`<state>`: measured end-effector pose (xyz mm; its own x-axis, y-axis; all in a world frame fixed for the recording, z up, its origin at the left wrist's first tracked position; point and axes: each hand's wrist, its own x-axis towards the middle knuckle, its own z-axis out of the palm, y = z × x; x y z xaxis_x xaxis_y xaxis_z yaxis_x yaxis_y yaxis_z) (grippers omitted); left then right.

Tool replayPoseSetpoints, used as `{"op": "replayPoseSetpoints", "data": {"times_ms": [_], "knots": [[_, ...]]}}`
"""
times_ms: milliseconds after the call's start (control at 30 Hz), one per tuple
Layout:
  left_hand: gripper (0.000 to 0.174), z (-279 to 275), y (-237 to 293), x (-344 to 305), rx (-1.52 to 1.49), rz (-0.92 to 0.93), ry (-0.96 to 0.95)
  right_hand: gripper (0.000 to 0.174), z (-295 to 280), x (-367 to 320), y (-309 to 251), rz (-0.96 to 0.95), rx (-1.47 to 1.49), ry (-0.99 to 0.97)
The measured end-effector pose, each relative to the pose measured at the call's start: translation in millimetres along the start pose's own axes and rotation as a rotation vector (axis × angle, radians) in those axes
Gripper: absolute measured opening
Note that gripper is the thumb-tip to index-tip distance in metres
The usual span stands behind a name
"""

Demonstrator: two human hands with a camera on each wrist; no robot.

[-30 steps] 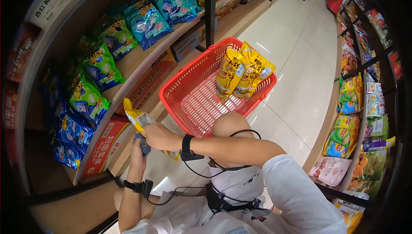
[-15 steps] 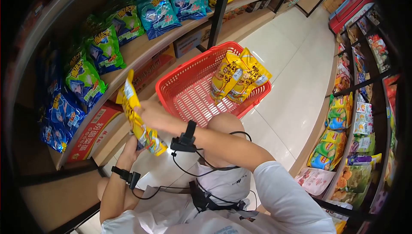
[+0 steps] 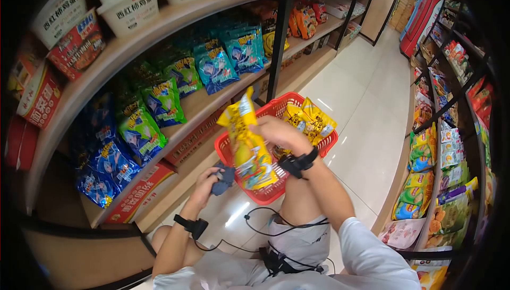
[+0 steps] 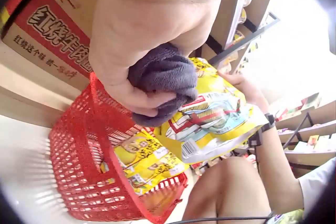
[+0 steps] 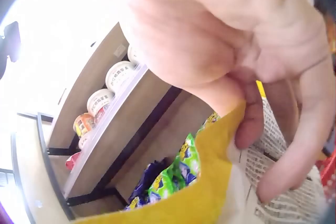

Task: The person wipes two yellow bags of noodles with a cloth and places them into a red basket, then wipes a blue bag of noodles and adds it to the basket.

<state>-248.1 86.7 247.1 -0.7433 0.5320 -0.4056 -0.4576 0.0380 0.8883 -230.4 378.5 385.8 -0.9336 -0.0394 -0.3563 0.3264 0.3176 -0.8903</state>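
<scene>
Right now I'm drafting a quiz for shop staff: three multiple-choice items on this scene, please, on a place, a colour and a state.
1. Where is the red basket? A shelf; B floor; C cart.
2. Colour of the bag in the right hand? A yellow; B blue; C green.
3. What does the left hand do? A lies flat; B grips a dark cloth; C reaches into a fridge.
Answers: 1 B, pale floor shows around it; 2 A, its wrapper is yellow; 3 B, its fingers curl round the cloth.
</scene>
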Motion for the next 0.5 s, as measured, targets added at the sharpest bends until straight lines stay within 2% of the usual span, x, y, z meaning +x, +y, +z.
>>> {"op": "replayPoseSetpoints", "data": {"times_ms": [100, 167, 233, 267, 300, 367, 400, 500], "knots": [[0.034, 7, 9, 6, 0.054, -0.036, -0.067, 0.038, -47, -7, 4, 0.069, 0.006, 0.056], [0.033, 12, 17, 13, 0.102, -0.013, -0.09, 0.038, -68, -8, 13, 0.052, -0.051, 0.173], [0.029, 23, 28, 16, 0.151, 0.004, -0.073, 0.038, -78, -1, 49, -0.054, 0.027, 0.23], [0.023, 30, 34, 19, 0.16, 0.032, -0.072, 0.039, -76, -2, 61, -0.025, 0.075, 0.26], [0.023, 35, 32, 25, 0.131, 0.019, -0.085, 0.038, -76, 8, 90, 0.002, 0.116, 0.251], [0.023, 39, 18, 59, 0.086, -0.01, -0.115, 0.038, -60, 25, 148, 0.051, 0.181, 0.376], [0.015, 36, 0, 87, 0.071, -0.062, -0.119, 0.037, -51, 31, 174, 0.047, 0.322, 0.372], [0.015, 58, -6, 117, -0.104, -0.331, -0.17, 0.035, -36, 77, 271, 0.127, 0.408, 0.39]]}}
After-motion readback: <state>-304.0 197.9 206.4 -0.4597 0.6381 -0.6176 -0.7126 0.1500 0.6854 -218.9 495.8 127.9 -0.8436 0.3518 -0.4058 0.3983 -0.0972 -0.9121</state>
